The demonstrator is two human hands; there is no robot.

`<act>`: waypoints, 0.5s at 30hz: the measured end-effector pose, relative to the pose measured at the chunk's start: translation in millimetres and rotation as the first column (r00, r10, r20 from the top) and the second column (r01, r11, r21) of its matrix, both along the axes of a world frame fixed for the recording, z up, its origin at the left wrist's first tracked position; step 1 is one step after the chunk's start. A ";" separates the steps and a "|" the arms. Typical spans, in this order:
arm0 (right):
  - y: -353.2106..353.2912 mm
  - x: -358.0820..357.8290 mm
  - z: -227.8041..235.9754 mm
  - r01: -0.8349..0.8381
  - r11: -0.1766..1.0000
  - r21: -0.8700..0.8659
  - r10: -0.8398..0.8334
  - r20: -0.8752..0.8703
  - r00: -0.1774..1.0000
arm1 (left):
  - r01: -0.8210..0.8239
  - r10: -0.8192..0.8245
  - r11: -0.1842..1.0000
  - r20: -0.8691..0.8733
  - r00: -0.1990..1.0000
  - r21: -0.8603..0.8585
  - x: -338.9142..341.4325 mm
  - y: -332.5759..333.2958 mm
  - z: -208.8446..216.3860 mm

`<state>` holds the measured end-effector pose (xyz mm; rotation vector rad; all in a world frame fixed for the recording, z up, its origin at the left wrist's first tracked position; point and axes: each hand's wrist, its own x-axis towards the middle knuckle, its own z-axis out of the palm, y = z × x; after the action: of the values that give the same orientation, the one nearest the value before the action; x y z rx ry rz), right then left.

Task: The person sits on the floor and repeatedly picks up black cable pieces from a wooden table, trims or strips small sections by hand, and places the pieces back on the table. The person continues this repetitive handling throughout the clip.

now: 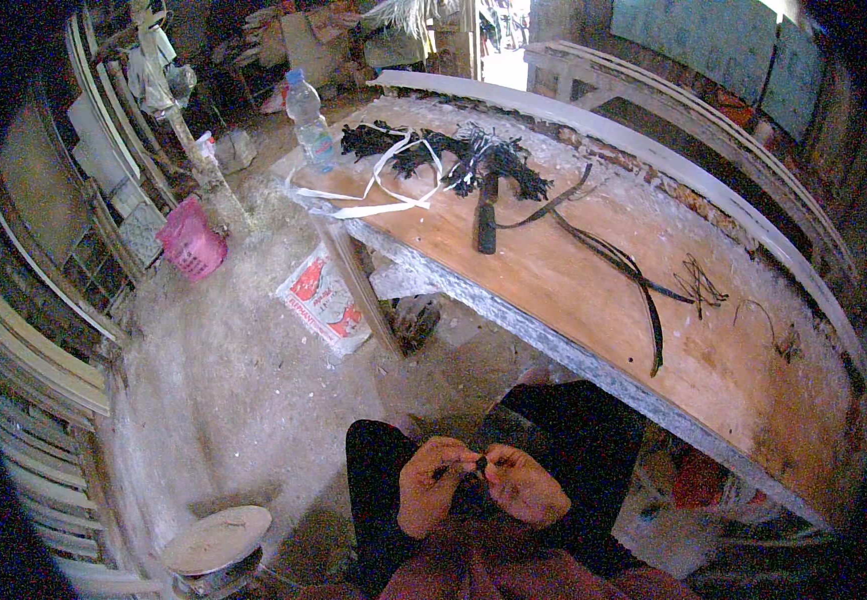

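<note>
My left hand [430, 492] and my right hand [527, 487] meet over my lap, fingers closed in a pinch. Between the fingertips is a small black piece [482, 464], perhaps a bit of black strip; its exact kind is too small to make out. To the right stands a wooden table [554, 280]. On it lie bundles of thin black strips [409, 150], a loop of white strap [384, 209] and a tool with a dark handle [487, 230], its head partly hidden by strips. Longer black strips [614, 252] stretch across the tabletop.
A clear plastic bottle [309, 122] with a blue cap stands at the table's far left corner. Thin black wire-like pieces [702, 285] lie on its right part. Below are a printed sack [325, 300] and, farther left, a pink bag [192, 238]. A round-topped stool [216, 540] stands at lower left.
</note>
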<state>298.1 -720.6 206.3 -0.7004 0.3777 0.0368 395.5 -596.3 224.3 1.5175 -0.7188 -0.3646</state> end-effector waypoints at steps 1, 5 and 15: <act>0.5 -1.3 -0.2 0.009 0.995 -0.099 -0.016 -0.071 0.997 | 0.015 -0.015 1.000 -0.023 1.000 -0.006 -0.2 0.4 0.9; 0.8 -2.7 1.6 0.074 0.943 -0.326 -0.064 0.039 0.997 | 0.111 -0.110 0.993 -0.044 0.993 0.039 2.0 2.1 2.4; -1.6 -3.4 22.9 0.086 0.944 -0.318 -0.050 0.120 0.992 | 0.323 -0.307 0.946 -0.278 0.910 0.012 10.9 4.5 0.6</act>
<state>294.7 -722.2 229.2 -1.0092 0.3036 -0.1321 406.4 -591.8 224.9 1.3684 -0.7371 -0.8304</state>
